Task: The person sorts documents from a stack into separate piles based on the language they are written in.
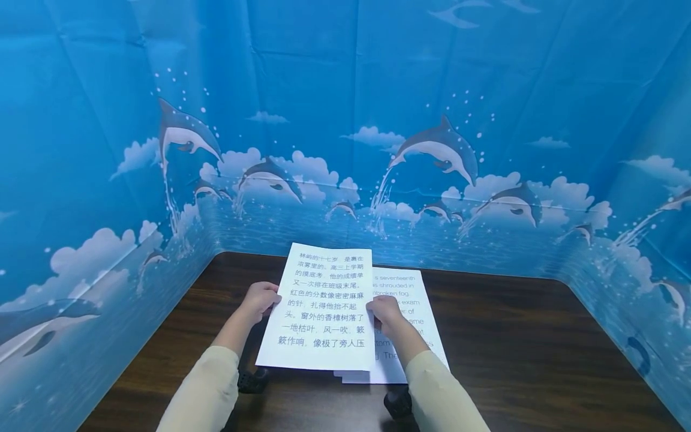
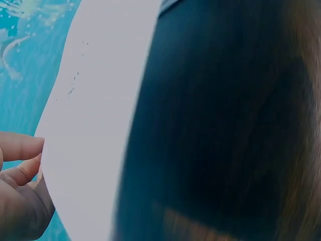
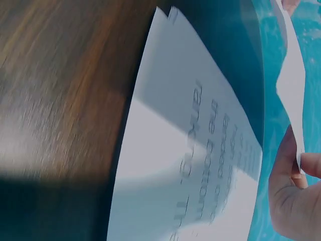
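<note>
A white sheet of paper printed with large Chinese characters is held up between both hands, its face toward the head camera. My left hand pinches its left edge, and my right hand pinches the right edge. In the left wrist view, thumb and fingers meet at the margin of the sheet. The right wrist view shows the raised sheet nearly edge-on, gripped by the right hand. Beneath and to the right lies a second printed sheet in English, partly hidden by the raised one.
The papers lie over a dark wood table. A blue curtain printed with dolphins and clouds surrounds its back and sides. Black devices show below both wrists. Another paper edge peeks out beside the English sheet.
</note>
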Action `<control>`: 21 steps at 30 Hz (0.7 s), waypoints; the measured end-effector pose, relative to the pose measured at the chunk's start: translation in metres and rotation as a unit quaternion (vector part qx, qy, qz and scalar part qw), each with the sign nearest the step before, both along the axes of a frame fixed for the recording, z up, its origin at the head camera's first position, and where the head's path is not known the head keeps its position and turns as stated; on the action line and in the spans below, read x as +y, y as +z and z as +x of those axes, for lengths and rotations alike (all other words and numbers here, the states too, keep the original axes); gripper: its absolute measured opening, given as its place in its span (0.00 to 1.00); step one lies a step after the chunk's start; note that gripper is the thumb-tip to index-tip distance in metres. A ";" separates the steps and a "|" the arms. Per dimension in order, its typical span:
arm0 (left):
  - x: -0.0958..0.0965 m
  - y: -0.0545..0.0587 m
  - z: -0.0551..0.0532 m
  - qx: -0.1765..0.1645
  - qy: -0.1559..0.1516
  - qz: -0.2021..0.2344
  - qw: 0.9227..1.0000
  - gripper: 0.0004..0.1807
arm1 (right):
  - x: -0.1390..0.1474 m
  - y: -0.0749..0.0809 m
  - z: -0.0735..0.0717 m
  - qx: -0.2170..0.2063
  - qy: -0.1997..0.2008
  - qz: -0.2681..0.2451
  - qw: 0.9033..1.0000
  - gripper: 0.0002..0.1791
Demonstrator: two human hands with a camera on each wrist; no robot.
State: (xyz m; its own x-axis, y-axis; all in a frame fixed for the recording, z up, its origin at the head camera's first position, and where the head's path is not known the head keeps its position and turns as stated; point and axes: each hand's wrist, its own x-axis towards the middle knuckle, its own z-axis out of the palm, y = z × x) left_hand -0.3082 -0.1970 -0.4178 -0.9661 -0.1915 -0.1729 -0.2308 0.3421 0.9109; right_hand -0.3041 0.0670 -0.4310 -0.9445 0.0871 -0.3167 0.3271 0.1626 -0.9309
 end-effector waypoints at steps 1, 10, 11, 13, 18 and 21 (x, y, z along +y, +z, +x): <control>-0.003 0.001 0.001 0.000 0.001 -0.005 1.000 0.12 | -0.004 0.001 0.000 0.000 0.002 -0.004 1.000 0.13; -0.029 0.008 0.006 -0.016 0.013 -0.039 0.999 0.14 | -0.030 0.003 0.002 -0.010 0.013 -0.013 1.000 0.11; -0.031 0.008 0.006 -0.017 0.014 -0.044 0.999 0.14 | -0.032 0.003 0.002 -0.010 0.015 -0.011 1.000 0.11; -0.035 0.008 0.007 -0.020 0.016 -0.048 0.999 0.14 | -0.037 0.004 0.001 -0.011 0.014 -0.010 1.000 0.10; -0.042 0.012 0.013 -0.026 0.026 -0.057 0.998 0.15 | -0.050 0.004 0.002 -0.003 0.021 0.000 1.000 0.06; -0.048 0.013 0.015 -0.028 0.034 -0.070 0.997 0.15 | -0.056 0.004 0.002 0.001 0.033 0.004 0.999 0.07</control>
